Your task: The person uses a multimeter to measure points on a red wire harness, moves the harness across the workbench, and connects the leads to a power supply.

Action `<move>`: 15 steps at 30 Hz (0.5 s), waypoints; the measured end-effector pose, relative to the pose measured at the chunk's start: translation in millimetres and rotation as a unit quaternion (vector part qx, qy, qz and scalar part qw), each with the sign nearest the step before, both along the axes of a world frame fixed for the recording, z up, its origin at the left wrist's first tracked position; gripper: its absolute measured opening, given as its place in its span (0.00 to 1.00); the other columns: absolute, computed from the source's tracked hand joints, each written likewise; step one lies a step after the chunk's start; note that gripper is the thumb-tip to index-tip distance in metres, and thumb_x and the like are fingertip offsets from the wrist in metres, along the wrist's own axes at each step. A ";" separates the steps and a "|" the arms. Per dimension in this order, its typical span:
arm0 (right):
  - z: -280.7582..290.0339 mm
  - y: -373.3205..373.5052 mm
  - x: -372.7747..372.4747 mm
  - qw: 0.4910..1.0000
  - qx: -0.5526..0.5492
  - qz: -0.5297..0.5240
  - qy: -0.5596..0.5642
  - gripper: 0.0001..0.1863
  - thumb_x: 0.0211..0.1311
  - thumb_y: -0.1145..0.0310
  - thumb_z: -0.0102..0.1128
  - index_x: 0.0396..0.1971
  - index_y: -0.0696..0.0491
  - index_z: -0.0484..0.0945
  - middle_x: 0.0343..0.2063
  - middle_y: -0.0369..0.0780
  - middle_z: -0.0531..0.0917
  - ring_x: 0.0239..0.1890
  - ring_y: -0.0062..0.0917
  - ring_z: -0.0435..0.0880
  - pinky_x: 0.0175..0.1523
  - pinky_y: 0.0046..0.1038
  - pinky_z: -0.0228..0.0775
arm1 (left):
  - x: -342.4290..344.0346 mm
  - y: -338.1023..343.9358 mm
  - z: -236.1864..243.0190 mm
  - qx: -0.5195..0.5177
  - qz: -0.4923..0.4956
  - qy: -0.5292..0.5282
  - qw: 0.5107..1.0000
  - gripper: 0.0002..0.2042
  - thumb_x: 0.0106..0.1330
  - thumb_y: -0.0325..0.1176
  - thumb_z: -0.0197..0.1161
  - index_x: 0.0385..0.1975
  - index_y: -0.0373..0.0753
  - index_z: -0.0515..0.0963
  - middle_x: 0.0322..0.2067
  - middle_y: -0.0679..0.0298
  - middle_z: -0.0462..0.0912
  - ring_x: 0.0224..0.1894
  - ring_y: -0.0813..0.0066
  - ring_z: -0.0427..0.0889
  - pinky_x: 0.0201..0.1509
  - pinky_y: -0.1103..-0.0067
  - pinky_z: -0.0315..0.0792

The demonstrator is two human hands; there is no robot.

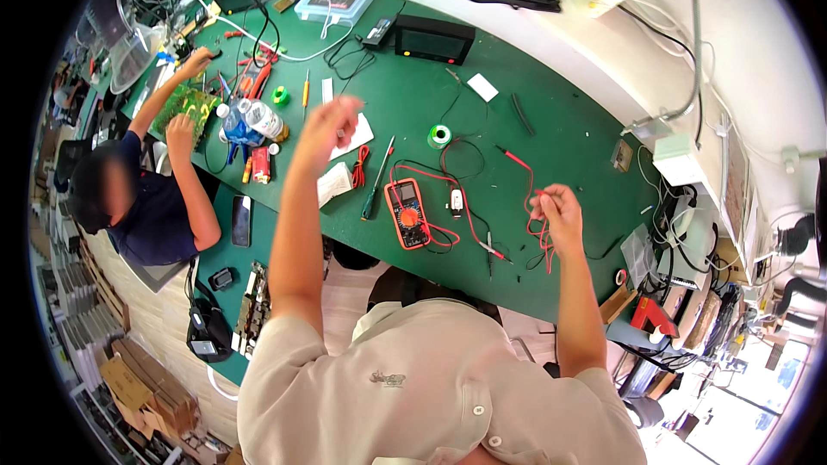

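My right hand (560,217) is closed on a red test lead (536,213), its loops hanging below the fingers. One end of this lead is a red probe (515,157) lying on the green bench. My left hand (326,133) is raised over the bench with its fingers curled. It is smeared by motion, so whether it holds anything cannot be made out. An orange multimeter (408,215) lies between the hands with red and black leads around it. Beside it are a small white-and-red device (456,201), a screwdriver (376,182) and a coil of red wire (360,167).
A co-worker (146,207) at the left handles a green circuit board (184,110). Bottles (264,120), a solder spool (439,135), a black display unit (434,40) and a blue case (335,3) stand on the green bench (517,60). Shelving and cables line the right side.
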State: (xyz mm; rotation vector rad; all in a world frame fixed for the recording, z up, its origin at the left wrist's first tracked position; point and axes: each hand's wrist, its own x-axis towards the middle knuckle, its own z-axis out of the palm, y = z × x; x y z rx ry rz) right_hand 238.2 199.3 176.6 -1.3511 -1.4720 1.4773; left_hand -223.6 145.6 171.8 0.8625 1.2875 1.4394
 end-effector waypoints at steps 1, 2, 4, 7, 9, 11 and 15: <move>-1.3 15.4 -10.0 0.999 0.013 0.025 -0.017 0.08 0.70 0.70 0.57 0.43 0.58 0.72 0.35 0.42 0.86 0.29 0.19 0.82 0.37 0.21 0.74 | 8.4 -14.6 -31.0 -0.037 0.000 -0.033 0.999 0.14 0.75 0.41 0.54 0.43 0.35 0.78 0.22 0.72 0.73 0.19 0.87 0.66 0.19 0.87 0.56; -5.0 30.1 -19.9 0.998 0.024 0.051 -0.035 0.08 0.70 0.70 0.57 0.43 0.58 0.72 0.36 0.43 0.87 0.30 0.19 0.82 0.38 0.21 0.74 | 22.0 -29.6 -57.8 -0.081 0.019 -0.046 0.995 0.13 0.74 0.40 0.55 0.42 0.36 0.78 0.22 0.72 0.73 0.19 0.87 0.66 0.20 0.87 0.56; -12.1 62.5 -43.6 0.993 0.048 0.102 -0.042 0.08 0.69 0.71 0.58 0.42 0.58 0.72 0.37 0.43 0.87 0.32 0.19 0.83 0.40 0.21 0.75 | 43.7 -58.5 -104.3 -0.134 0.057 -0.033 0.989 0.10 0.73 0.37 0.56 0.41 0.36 0.78 0.23 0.72 0.74 0.21 0.86 0.69 0.22 0.86 0.60; -29.0 110.0 -87.3 0.975 0.095 0.178 -0.098 0.09 0.66 0.74 0.60 0.43 0.58 0.71 0.37 0.42 0.88 0.36 0.20 0.85 0.44 0.23 0.75 | 69.9 -104.8 -177.6 -0.141 0.136 0.044 0.980 0.08 0.71 0.32 0.58 0.40 0.34 0.78 0.25 0.70 0.77 0.25 0.84 0.74 0.27 0.84 0.67; -40.3 145.5 -116.1 0.953 0.138 0.217 -0.159 0.11 0.64 0.76 0.61 0.43 0.57 0.71 0.38 0.42 0.88 0.40 0.22 0.86 0.47 0.25 0.76 | 79.8 -121.3 -194.4 -0.143 0.178 0.130 0.965 0.07 0.70 0.30 0.59 0.41 0.33 0.78 0.27 0.68 0.80 0.27 0.82 0.76 0.30 0.83 0.70; -50.0 179.5 -139.9 0.931 0.186 0.251 -0.189 0.11 0.63 0.77 0.61 0.43 0.57 0.72 0.38 0.42 0.88 0.43 0.26 0.87 0.49 0.27 0.76 | 85.2 -128.1 -185.8 -0.151 0.206 0.232 0.939 0.07 0.69 0.28 0.59 0.42 0.32 0.78 0.29 0.67 0.82 0.29 0.81 0.77 0.32 0.83 0.71; -74.9 256.5 -160.9 0.880 0.268 0.299 -0.253 0.11 0.62 0.78 0.60 0.43 0.57 0.73 0.38 0.44 0.87 0.47 0.32 0.87 0.51 0.29 0.76 | 83.6 -129.8 -191.2 -0.065 0.199 0.443 0.872 0.07 0.65 0.25 0.60 0.41 0.33 0.78 0.34 0.57 0.80 0.38 0.62 0.79 0.43 0.71 0.73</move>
